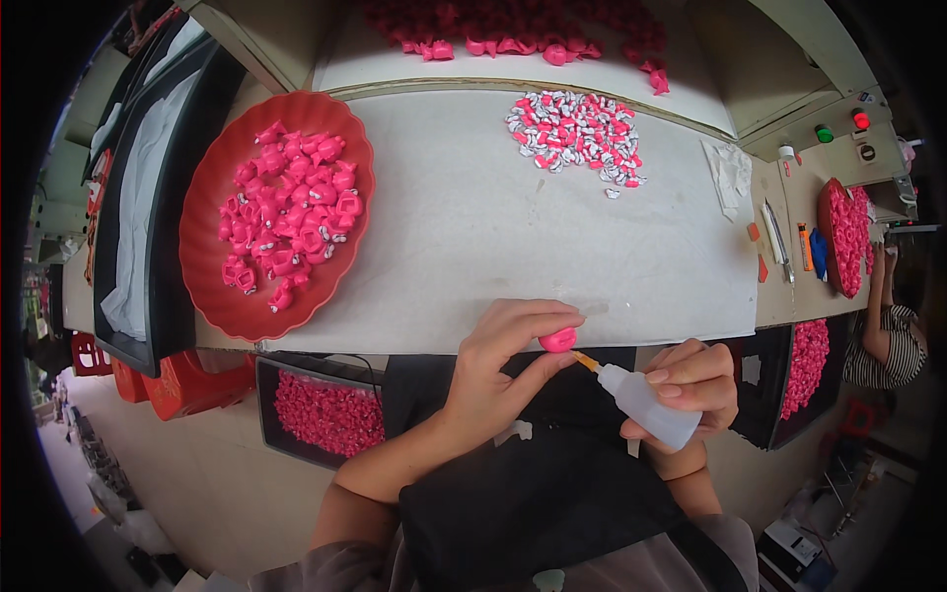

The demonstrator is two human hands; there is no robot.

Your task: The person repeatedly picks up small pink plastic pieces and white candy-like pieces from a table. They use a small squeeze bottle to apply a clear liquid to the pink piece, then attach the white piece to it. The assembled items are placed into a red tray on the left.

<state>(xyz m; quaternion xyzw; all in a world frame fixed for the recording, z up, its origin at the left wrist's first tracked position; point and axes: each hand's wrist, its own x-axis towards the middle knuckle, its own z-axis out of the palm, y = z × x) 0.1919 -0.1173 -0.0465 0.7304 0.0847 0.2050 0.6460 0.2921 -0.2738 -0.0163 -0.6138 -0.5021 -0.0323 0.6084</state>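
Note:
Between the thumb and fingers of my left hand is a small round pink plastic part, held just above the table's front edge. My right hand grips a white translucent squeeze bottle, tilted with its thin amber nozzle pointing up and left. The nozzle's tip is at the pink part or very close to it; I cannot tell whether they touch. On the far part of the white-covered table lies a pile of small white-and-pink pieces.
A red scalloped bowl with pink parts stands at the left. More pink parts lie on the shelf behind. At right are crumpled paper, tweezers and an orange tube. A bin of pink pieces sits below. A co-worker is at far right.

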